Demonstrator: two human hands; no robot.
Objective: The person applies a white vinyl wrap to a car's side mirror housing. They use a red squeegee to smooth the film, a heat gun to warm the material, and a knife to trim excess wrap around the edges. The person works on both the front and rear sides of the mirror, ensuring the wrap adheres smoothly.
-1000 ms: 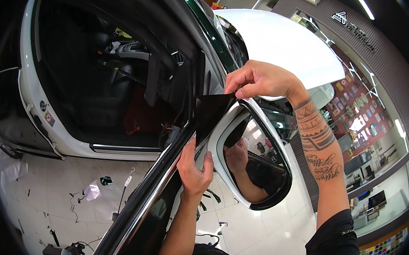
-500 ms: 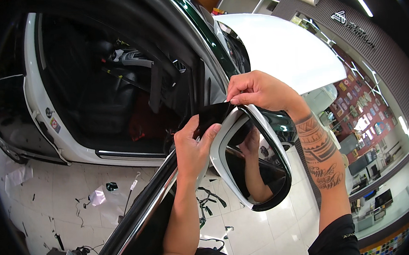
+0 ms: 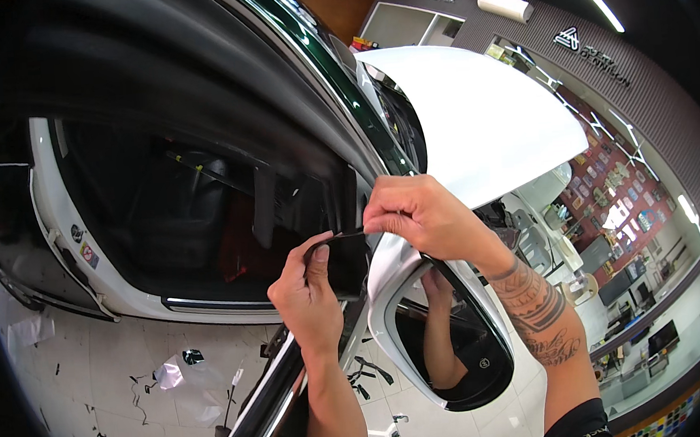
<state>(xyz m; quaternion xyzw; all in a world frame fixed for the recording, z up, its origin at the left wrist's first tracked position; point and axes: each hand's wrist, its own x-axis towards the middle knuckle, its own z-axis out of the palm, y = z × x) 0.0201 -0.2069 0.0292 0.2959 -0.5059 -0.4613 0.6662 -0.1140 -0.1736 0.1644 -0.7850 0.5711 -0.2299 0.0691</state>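
Note:
A narrow piece of black film (image 3: 348, 236), seen nearly edge-on, stretches between my two hands. My left hand (image 3: 314, 302) is closed in a pinch on its left end, thumb up, in front of the open door gap. At its other end my right hand (image 3: 421, 215) is closed, knuckles up, fingertips bent down on the film. Just below the right hand is the car's side mirror (image 3: 454, 337), with a white housing edge and black rim. Its glass reflects a forearm. How far the film reaches inside my right fingers is hidden.
The open car door (image 3: 279, 418) runs up from the lower edge beside my left forearm. Behind it lie the dark cabin and black seat (image 3: 190, 193). A raised white hood (image 3: 481, 120) stands beyond my right hand. Clear film scraps (image 3: 187, 384) and dark trimmings litter the tiled floor.
The black film, earlier a wider dark sheet at the mirror's top corner, now shows as a thin strip. Both hands and the mirror sit lower in view; my left hand has shifted leftward.

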